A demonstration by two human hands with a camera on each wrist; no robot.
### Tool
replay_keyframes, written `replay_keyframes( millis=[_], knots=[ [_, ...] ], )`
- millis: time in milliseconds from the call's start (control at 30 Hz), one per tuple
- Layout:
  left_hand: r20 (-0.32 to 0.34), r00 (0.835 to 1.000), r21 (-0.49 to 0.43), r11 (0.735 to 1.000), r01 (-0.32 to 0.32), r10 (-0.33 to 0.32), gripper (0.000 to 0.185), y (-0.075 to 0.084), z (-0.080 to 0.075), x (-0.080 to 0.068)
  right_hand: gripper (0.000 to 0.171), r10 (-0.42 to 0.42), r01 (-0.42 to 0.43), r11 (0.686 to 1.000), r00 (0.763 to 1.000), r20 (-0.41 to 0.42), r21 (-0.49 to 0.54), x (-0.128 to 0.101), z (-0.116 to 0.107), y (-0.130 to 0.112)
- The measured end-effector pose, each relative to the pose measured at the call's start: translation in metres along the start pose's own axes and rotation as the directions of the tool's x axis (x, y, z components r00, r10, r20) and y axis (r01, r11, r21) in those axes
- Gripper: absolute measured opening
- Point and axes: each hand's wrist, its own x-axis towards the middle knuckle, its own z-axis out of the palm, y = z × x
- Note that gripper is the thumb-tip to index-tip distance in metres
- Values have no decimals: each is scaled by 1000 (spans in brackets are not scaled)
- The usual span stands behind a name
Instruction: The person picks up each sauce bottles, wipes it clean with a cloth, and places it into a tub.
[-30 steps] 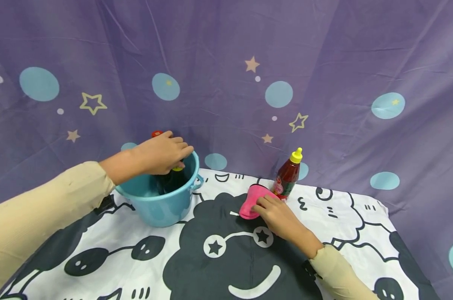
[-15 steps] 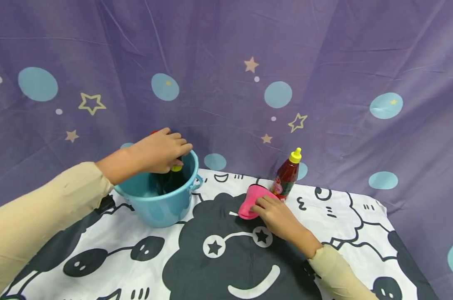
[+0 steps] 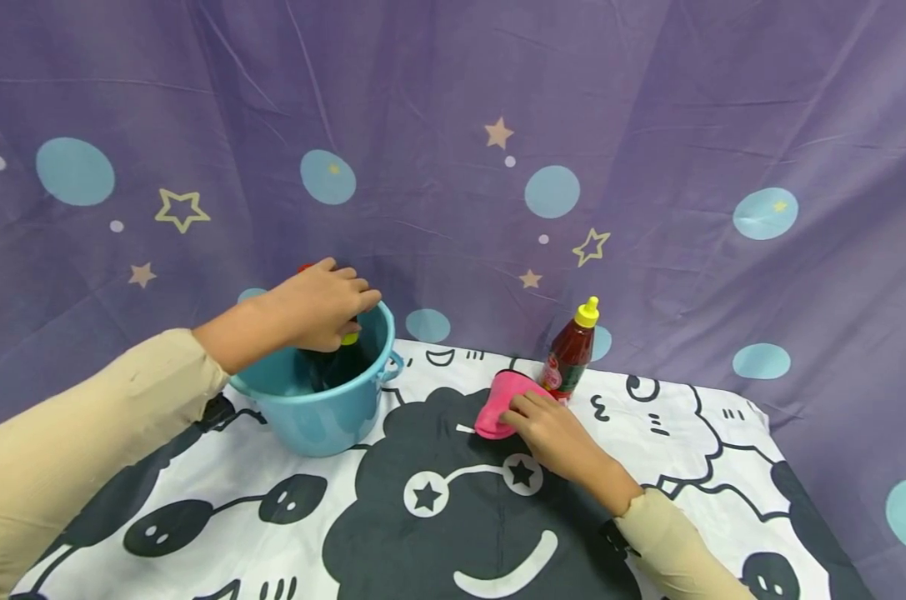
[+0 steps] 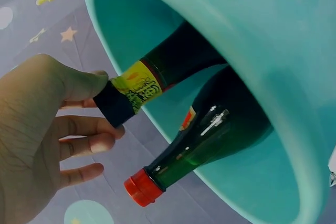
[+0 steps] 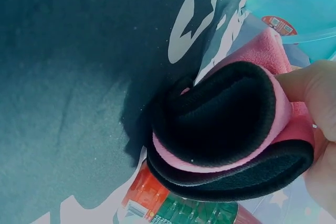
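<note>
My left hand (image 3: 310, 307) reaches over the light blue bucket (image 3: 317, 425). In the left wrist view its thumb and index finger pinch the black cap of a dark sauce bottle (image 4: 178, 56) with a yellow neck label; the other fingers are spread. Beside it, a green glass bottle (image 4: 210, 129) with a red cap leans in the bucket. Their lower parts are hidden. My right hand (image 3: 553, 429) pinches a folded pink cloth (image 3: 505, 404) on the table; black edging and dark lining show in the right wrist view (image 5: 226, 119).
A red sauce bottle (image 3: 571, 354) with a yellow nozzle cap stands just behind the pink cloth. The table cover (image 3: 415, 550) has black and white cartoon prints. A purple curtain (image 3: 437, 108) with stars and dots hangs directly behind the table.
Both hands keep their holds and barely move. The whole head view shifts very slightly to the left.
</note>
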Motion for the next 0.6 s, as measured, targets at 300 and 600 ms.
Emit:
replay_keyframes(
  millis=[300,600],
  knots=[
    [-69,998,30,999,15,-13,30,8,0,5,24,5,-6,1000,1000,-29,-29,-3,-2,5],
    [-266,964,41,999,-15,25,18,25,-2,14,40,7,-18,988,997,-74,-153,-5,-12,12]
  ],
)
